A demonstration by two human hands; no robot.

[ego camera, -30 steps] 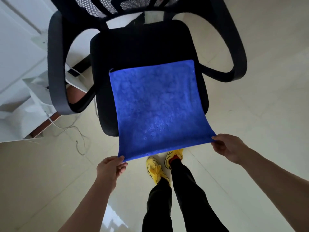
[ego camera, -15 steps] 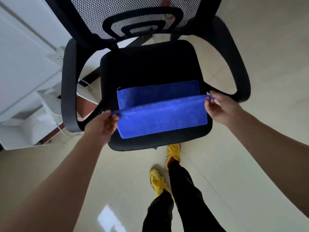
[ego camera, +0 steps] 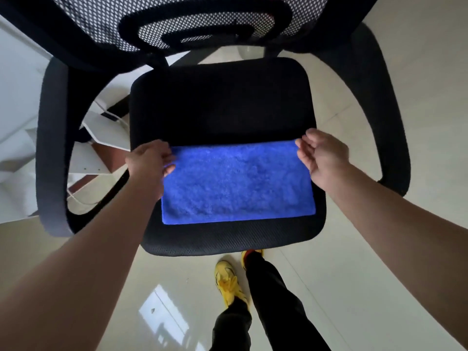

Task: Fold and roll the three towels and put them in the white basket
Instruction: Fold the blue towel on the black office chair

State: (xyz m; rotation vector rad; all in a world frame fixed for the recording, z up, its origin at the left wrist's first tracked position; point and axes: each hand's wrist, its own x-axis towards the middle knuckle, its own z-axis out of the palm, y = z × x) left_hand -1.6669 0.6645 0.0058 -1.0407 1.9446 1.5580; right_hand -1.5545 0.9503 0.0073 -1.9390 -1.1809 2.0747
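A blue towel (ego camera: 238, 183) lies folded in half, flat on the front part of the black seat of an office chair (ego camera: 217, 105). My left hand (ego camera: 148, 163) is at the towel's far left corner, with thumb and fingertips closed on its edge. At the far right corner my right hand (ego camera: 321, 158) is just beside the towel, fingers spread and holding nothing. No other towel and no white basket is in view.
The chair's armrests (ego camera: 50, 148) curve around both sides of the seat, and its mesh backrest (ego camera: 177, 21) rises at the far side. White furniture and a cable (ego camera: 106, 127) stand left of the chair. My legs and yellow shoes (ego camera: 228, 282) are on the pale tiled floor.
The towel's near edge was lifted and carried over to the far edge, folding it in half on the seat. My right hand has opened and let go of its corner.
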